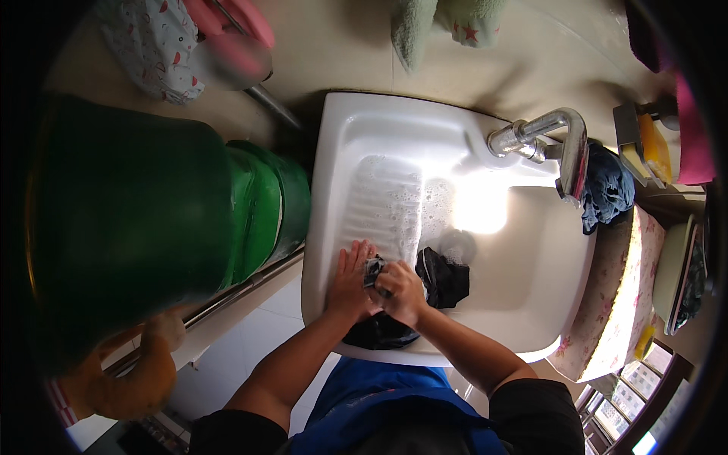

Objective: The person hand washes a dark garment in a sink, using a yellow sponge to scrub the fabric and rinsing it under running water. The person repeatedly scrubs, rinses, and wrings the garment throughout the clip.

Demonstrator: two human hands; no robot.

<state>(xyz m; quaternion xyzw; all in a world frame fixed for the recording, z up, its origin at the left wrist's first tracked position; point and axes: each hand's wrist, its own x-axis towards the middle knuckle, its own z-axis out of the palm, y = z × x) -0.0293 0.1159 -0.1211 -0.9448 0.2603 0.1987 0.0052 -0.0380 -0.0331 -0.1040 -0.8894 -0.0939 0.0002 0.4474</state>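
A white ceramic laundry sink [335, 148] with a ribbed washboard slope [378, 199] lies before me, with soap suds on the slope. My left hand [352, 287] rests flat on the lower part of the slope, fingers extended, against a wet black cloth [384, 331]. Beside it, my right hand [401, 290] is closed in a fist on a soapy, dark bunched part [373, 270] of cloth. More black fabric [445, 278] spreads from the right hand into the basin, near the drain [456, 247]. My hands hide how the cloth pieces join.
A metal faucet [534, 133] arches over the basin's right side. Blue cloth [607, 185] hangs behind it. Large green bins [136, 210] stand at the left. A flowered cloth cover [617, 296] is at the right. Pale towels [415, 31] hang on the wall.
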